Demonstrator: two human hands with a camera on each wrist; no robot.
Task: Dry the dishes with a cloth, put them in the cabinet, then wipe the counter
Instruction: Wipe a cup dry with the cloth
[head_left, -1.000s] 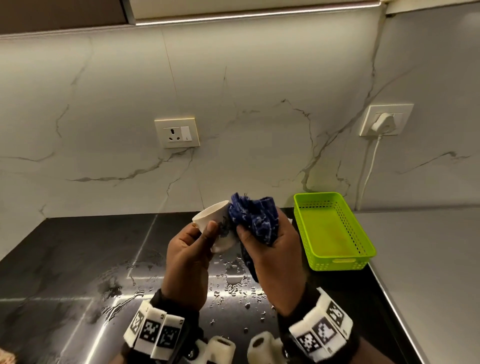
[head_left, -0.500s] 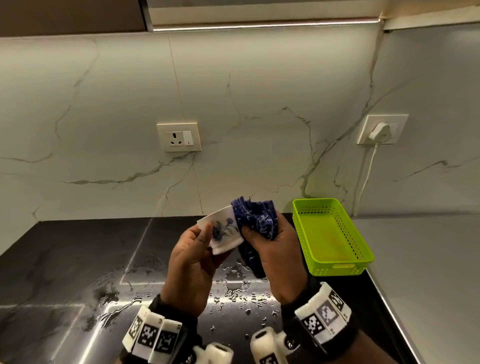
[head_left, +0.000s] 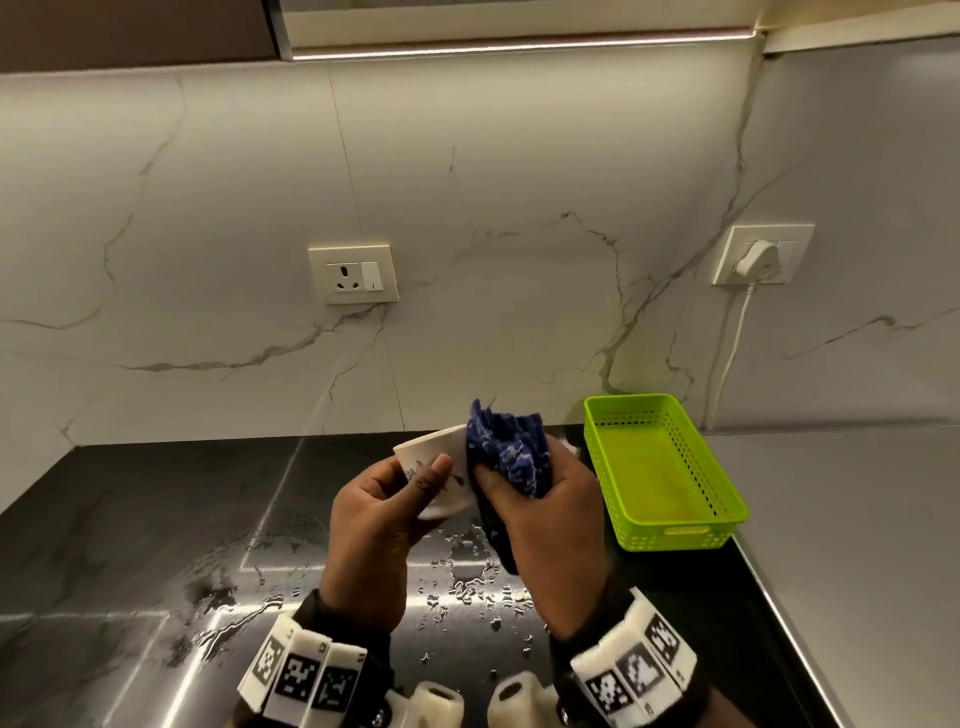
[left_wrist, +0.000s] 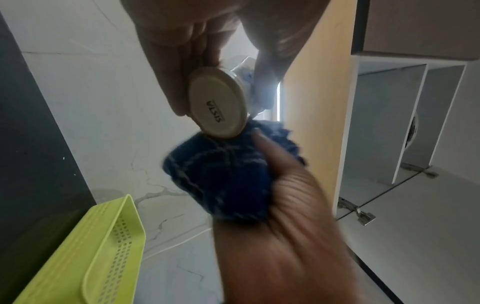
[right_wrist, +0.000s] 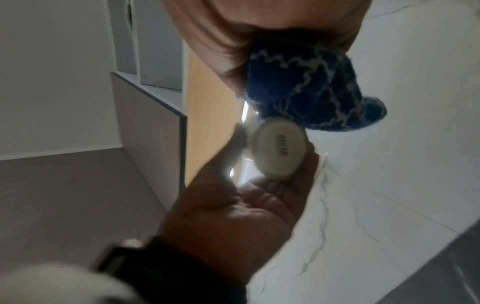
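Note:
A small white cup (head_left: 434, 446) with a blue flower print is held above the wet black counter (head_left: 156, 519). My left hand (head_left: 415, 483) grips it, thumb across its side. Its round base (left_wrist: 217, 105) faces the left wrist camera and also shows in the right wrist view (right_wrist: 279, 150). My right hand (head_left: 530, 483) clutches a bunched dark blue cloth (head_left: 511, 452) and presses it against the cup's right side. The cloth (left_wrist: 221, 172) touches the cup near its base. The cup's inside is hidden.
A lime green perforated basket (head_left: 665, 467) stands on the counter just right of my hands. Water drops (head_left: 467, 571) lie on the counter below them. Wall sockets (head_left: 353, 274) are on the marble backsplash. An open wall cabinet (left_wrist: 389, 123) shows in the left wrist view.
The cup has turned in my left hand, and my thumb now lies over its flower print. The cloth has stayed against the cup's side. Both hands remain in about the same place.

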